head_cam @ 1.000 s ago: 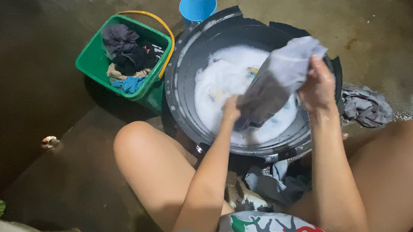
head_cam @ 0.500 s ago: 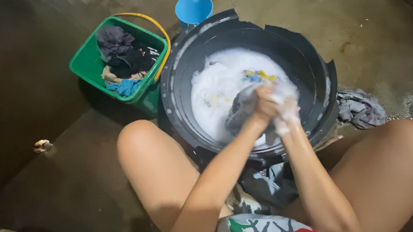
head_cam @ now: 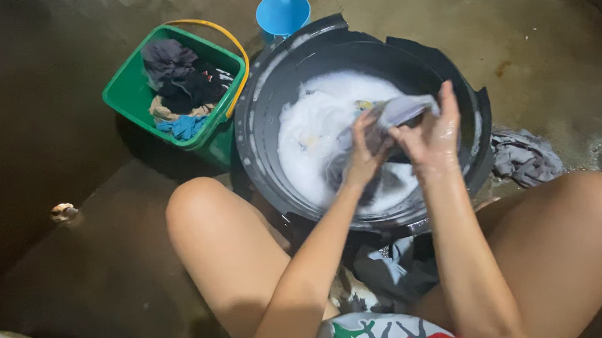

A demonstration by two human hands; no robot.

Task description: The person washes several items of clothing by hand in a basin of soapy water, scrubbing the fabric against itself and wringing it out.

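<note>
Nearby, green bucket (head_cam: 129, 96) of clothes (blue scoop (head_cam: 282, 11) behind), both hands' grip on grey garment (head_cam: 400, 111) over black basin (head_cam: 260, 123).

Wet grey cloth (head_cam: 398, 111), foamy water in a glossy black plastic basin (head_cam: 268, 94) (rim cracked), rough concrete floor (head_cam: 529, 30).

Wet concrete floor (head_cam: 550, 28), dim light, dark shadowed left side

Black wash basin (head_cam: 260, 133) filled with white suds (head_cam: 312, 126); grey wet garment (head_cam: 395, 111); green bucket (head_cam: 126, 96) with yellow handle (head_cam: 227, 38); light blue dipper (head_cam: 283, 11); grey cloth (head_cam: 523, 157) on brown-grey concrete floor (head_cam: 529, 30).
</note>
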